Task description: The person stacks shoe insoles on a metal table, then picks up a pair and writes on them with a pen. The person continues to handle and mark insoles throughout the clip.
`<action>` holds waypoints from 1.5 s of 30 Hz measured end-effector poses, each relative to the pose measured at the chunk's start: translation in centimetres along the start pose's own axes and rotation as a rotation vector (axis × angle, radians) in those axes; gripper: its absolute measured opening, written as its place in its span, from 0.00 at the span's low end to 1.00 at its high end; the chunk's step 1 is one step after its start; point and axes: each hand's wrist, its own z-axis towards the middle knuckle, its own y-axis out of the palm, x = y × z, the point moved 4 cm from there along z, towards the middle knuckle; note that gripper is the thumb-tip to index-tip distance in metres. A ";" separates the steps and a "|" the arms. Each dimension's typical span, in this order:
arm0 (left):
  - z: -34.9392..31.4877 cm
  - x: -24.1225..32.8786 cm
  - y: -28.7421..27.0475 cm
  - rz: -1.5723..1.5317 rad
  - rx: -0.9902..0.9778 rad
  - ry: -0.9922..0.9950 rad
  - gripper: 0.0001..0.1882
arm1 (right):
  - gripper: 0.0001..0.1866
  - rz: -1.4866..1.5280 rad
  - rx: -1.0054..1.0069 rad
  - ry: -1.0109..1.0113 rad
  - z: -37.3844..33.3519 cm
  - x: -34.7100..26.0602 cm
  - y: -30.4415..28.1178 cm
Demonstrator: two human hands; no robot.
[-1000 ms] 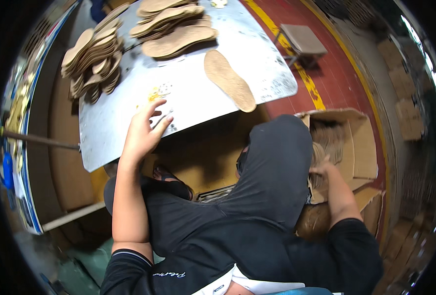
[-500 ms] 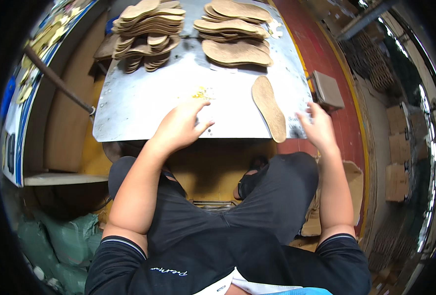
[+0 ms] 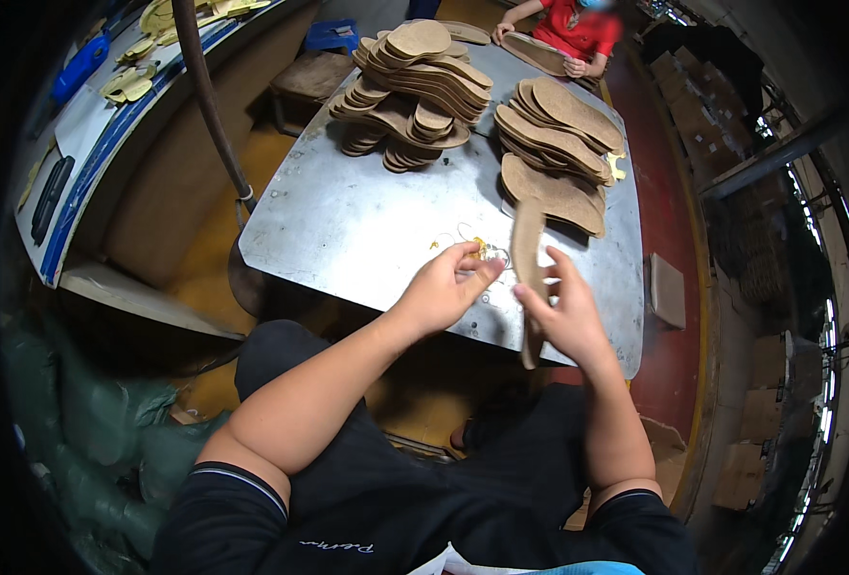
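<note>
A single tan cork insole (image 3: pixel 528 244) stands tilted at the front right of the metal table, its narrow end past the front edge. My right hand (image 3: pixel 573 311) has it between thumb and fingers. Beside it, my left hand (image 3: pixel 444 290) is half curled over the table, thumb and forefinger apart with nothing visible between them. Just beyond those fingertips lie small yellow scraps and thin loops (image 3: pixel 482 251). Farther back rise two groups of stacked insoles, a left pile (image 3: pixel 415 91) and a right pile (image 3: pixel 559 134).
The metal table (image 3: pixel 319 216) ends just before my knees. Across it, a person in a red shirt (image 3: pixel 578 34) holds another insole (image 3: pixel 532 53). A brown stool (image 3: pixel 667 292) stands at the right. To the left are an upright pole (image 3: pixel 209 96) and a bench (image 3: pixel 80 172).
My view has shifted, bringing the far person into sight. My right hand has moved from beside the insole to grip it, and the insole has tilted. My left hand has come closer to it.
</note>
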 end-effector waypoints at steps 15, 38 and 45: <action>4.5 -0.2 -0.4 -0.928 0.199 -0.260 0.38 | 0.73 -0.944 -0.061 0.085 31.0 1.4 -9.1; 5.7 -0.7 0.5 -0.802 0.136 -0.238 0.46 | 0.15 -0.861 0.048 -0.428 27.2 -4.2 -10.5; 7.1 -1.0 1.1 -0.778 0.234 0.048 0.59 | 0.26 -0.338 -0.013 -0.530 9.4 -7.1 -0.3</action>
